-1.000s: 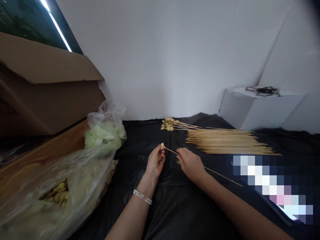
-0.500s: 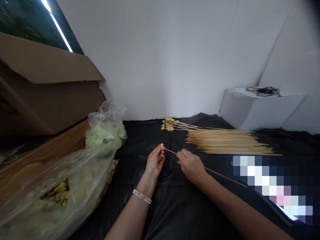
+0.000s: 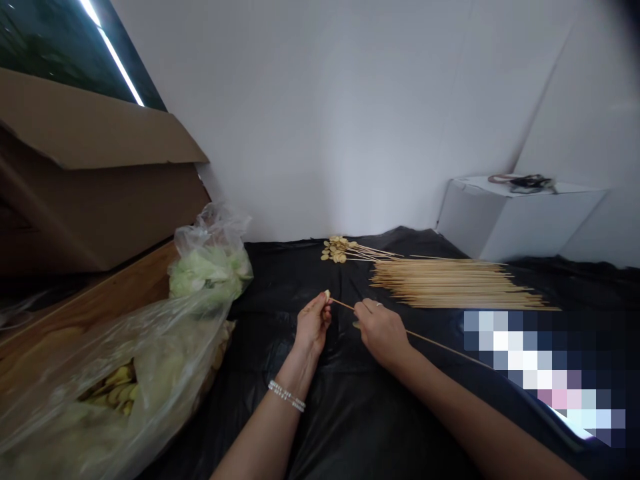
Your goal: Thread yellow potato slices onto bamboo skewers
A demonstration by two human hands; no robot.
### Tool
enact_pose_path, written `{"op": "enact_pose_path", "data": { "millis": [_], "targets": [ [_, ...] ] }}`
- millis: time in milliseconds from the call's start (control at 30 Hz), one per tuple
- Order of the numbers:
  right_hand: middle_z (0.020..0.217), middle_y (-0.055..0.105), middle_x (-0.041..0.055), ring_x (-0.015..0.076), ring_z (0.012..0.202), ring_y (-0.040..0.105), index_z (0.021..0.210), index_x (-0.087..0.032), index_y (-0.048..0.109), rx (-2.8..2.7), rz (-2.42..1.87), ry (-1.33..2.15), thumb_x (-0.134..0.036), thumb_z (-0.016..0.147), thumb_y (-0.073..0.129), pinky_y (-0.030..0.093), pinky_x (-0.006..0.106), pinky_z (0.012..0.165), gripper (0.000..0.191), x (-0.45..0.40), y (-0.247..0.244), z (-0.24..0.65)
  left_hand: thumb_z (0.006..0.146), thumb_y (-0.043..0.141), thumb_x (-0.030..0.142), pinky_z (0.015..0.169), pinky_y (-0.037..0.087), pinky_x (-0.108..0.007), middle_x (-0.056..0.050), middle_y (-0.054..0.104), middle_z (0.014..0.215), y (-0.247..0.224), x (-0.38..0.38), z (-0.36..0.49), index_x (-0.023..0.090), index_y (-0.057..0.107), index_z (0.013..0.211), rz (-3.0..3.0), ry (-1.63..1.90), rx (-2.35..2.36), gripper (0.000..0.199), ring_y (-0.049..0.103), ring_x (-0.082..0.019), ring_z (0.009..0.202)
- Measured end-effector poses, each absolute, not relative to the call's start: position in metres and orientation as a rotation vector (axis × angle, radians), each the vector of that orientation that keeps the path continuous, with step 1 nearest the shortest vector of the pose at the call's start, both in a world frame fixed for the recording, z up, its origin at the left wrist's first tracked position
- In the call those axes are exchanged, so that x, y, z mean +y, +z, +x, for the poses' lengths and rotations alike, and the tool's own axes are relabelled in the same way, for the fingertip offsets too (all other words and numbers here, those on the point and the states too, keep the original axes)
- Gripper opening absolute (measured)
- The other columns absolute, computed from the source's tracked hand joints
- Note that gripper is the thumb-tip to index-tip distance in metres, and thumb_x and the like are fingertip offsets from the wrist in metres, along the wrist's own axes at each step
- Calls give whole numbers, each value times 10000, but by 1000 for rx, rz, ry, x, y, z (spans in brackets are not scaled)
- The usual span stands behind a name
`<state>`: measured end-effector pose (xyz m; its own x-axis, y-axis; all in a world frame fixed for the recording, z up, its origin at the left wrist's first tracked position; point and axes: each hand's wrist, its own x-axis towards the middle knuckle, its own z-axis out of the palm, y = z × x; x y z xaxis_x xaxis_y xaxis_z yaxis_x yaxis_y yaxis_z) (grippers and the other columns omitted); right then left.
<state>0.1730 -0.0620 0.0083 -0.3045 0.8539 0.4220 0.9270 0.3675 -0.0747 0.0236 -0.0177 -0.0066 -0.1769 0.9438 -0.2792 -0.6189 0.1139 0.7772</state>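
My left hand pinches a small pale slice of food between thumb and fingers, level with the tip of a skewer. Wrapped round the thin wooden skewer is my right hand; the stick runs out behind it to the lower right. The skewer's tip meets the slice, but I cannot tell how deep it goes. Another pale slice shows by the right hand's fingertips. Farther back lie skewers with slices on their ends, and right of them a wide bundle of bare skewers.
At left, a clear bag of pale slices lies open, with a knotted bag of light green vegetable behind it. A cardboard box stands beyond. A white box is at the back right. Black sheeting covers the table.
The left hand has shifted very slightly to the right with the slice. The right hand still grips the skewer in nearly the same place.
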Motion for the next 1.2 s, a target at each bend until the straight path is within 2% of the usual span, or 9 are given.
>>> {"op": "enact_pose_path", "data": {
  "millis": [167,467,667,867,1200],
  "targets": [
    [862,641,52,145,731,598,913,-184,560,-2286,-1673,-124,-246,968,309,286,267,567,264,-63,9,169,695,742,179,409,416,-89,-29,639,666,-4,-19,24,86,691,797,477,1470,979,148,521,-16,462],
    [880,635,50,156,804,590,888,-191,565,-2258,-1618,-194,-199,945,336,310,260,602,236,-64,10,171,672,763,193,411,426,-93,-24,637,644,-8,-20,27,88,684,768,470,1452,1012,162,516,-16,449],
    [873,653,51,151,752,617,901,-185,542,-2276,-1685,-113,-247,965,312,297,259,567,247,-64,10,168,659,773,205,418,431,-93,-25,641,652,-5,-21,27,91,689,772,508,1453,1003,182,524,-18,459],
    [883,651,64,156,759,623,918,-186,542,-2309,-1706,-132,-220,950,339,312,254,569,209,-64,12,168,621,800,224,411,432,-92,-25,642,645,-5,-22,29,92,683,751,508,1451,1015,219,518,-16,446],
    [882,660,46,163,763,637,904,-191,536,-2276,-1708,-50,-224,953,330,324,256,570,214,-64,11,168,674,761,180,413,438,-94,-29,644,642,-7,-22,31,84,688,763,497,1443,1019,150,524,-20,449]
  ]
}}
